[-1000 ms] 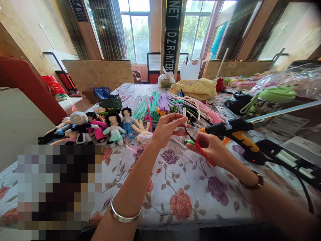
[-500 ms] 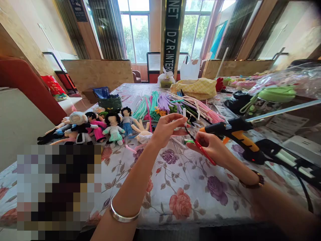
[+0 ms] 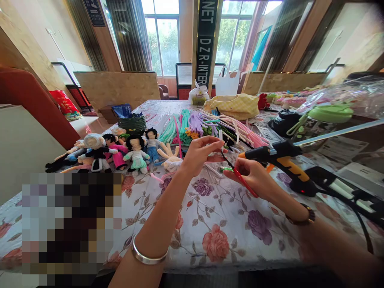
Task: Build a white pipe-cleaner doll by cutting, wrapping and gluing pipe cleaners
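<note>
Over floral cloth (image 3: 207, 216), raised left hand (image 3: 199, 155) pinches white stick (image 3: 221, 135), inward-angled right hand (image 3: 254, 175) seemingly clamps red tool (image 3: 245, 183)

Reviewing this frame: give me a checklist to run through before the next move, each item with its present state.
1. White piece pinched in the left hand: ok.
2. Red-handled tool held in the right hand: ok.
3. Tool's dark end touching the white piece: cannot tell; they meet in view, but contact is too small to confirm.
4. Glue gun's indicator light lit: ok, red.
5. Nozzle safely clear of the right hand: cannot tell; close in view, depth unclear.
6. Dolls clear of both hands: ok.
</note>
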A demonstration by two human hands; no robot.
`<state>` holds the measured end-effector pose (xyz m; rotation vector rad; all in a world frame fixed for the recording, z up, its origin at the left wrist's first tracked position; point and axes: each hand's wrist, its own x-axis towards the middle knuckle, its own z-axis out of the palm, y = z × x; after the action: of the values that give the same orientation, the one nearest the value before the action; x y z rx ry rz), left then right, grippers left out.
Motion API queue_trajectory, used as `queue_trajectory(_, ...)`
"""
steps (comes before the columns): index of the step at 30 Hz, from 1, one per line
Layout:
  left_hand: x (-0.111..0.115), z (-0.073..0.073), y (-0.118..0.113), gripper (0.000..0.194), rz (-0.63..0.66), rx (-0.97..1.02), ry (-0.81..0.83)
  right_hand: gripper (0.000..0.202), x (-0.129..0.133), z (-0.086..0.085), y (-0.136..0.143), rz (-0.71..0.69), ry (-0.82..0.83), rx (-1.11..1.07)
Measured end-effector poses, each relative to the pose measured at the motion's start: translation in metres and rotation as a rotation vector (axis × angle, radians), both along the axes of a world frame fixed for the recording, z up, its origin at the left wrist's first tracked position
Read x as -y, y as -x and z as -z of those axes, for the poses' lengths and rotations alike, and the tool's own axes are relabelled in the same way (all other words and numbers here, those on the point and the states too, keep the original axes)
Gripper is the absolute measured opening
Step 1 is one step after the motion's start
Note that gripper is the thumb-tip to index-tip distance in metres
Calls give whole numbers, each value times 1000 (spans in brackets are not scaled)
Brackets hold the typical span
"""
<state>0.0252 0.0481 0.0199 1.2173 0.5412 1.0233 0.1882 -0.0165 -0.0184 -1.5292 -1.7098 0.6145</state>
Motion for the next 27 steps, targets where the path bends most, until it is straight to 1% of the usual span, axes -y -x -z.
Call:
queue_trajectory(9, 0, 1, 0, 21, 15, 5, -2, 50, 0, 0, -2, -1, 7, 16)
queue_trajectory(19, 2, -1, -1, 20, 3, -8, 2, 50, 2, -1, 0, 9, -36, 89)
queue_trajectory(27, 2, 0, -1, 18, 12, -29, -1, 49, -1, 0, 0, 4, -25, 70)
